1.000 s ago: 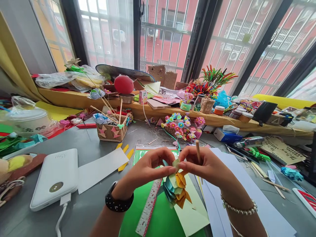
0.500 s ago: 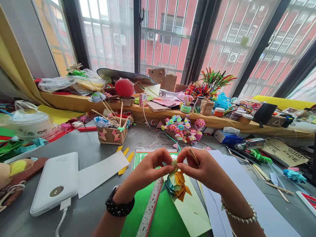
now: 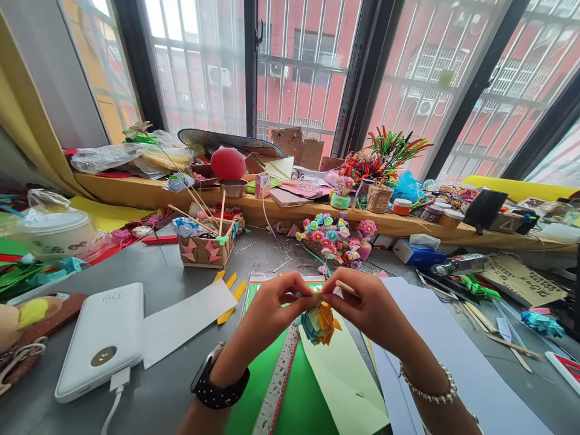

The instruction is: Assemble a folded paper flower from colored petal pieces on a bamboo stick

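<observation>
While both hands pinched its top at lower centre, the left hand (image 3: 272,302) and right hand (image 3: 367,305) held the folded paper flower (image 3: 319,320) hanging below their fingertips, right also gripping a wooden stick (image 3: 347,288).

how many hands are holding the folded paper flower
2: the left hand pinches the paper flower from the left; the right hand, also holding a stick, from the right.

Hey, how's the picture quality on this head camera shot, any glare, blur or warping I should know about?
Head view: daylight through the windows washes out the upper-left panes; the dark window frames lean and bow from wide-angle distortion; the left hand, right hand and folded paper flower look sharp, with no motion blur; shadows on the grey table are soft.
</observation>
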Tool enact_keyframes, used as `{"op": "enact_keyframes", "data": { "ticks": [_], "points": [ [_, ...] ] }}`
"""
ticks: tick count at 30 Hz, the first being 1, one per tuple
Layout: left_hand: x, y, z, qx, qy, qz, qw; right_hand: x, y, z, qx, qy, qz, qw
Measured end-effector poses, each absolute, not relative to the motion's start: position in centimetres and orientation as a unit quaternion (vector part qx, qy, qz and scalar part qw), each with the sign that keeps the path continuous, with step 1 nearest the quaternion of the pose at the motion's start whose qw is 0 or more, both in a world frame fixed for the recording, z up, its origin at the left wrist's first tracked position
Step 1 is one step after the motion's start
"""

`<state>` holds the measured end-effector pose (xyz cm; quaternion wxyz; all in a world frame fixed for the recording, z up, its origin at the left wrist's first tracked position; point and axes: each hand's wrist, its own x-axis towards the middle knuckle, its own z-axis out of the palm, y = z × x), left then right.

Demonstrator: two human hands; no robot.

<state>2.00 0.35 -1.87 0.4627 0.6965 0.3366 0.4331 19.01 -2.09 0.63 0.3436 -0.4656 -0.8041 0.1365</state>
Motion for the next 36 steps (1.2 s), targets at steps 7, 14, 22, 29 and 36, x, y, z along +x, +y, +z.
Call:
{"op": "enact_keyframes", "data": {
  "ticks": [7,14,22,29,36],
  "points": [
    [2.02,0.5,-2.02,0.678,0.332,0.44,0.486,19.54,-1.81,0.65,-0.438,-0.816,0.176,0.334],
    [2.09,0.7,-2.43,0.676,0.333,0.448,0.481,19.53,-1.82,0.56,-0.443,-0.814,0.181,0.328],
    [1.82,0.8,-2.4,0.674,0.324,0.443,0.494,19.24,-1.73,0.5,-0.46,-0.81,0.144,0.334],
    [1.5,0.96,-2.66,0.689,0.32,0.438,0.479,19.12,-1.67,0.13,-0.466,-0.804,0.119,0.35],
    [1.8,0.75,-2.69,0.69,0.329,0.458,0.453,19.07,-1.55,-0.31,-0.446,-0.804,0.115,0.377]
  ]
}}
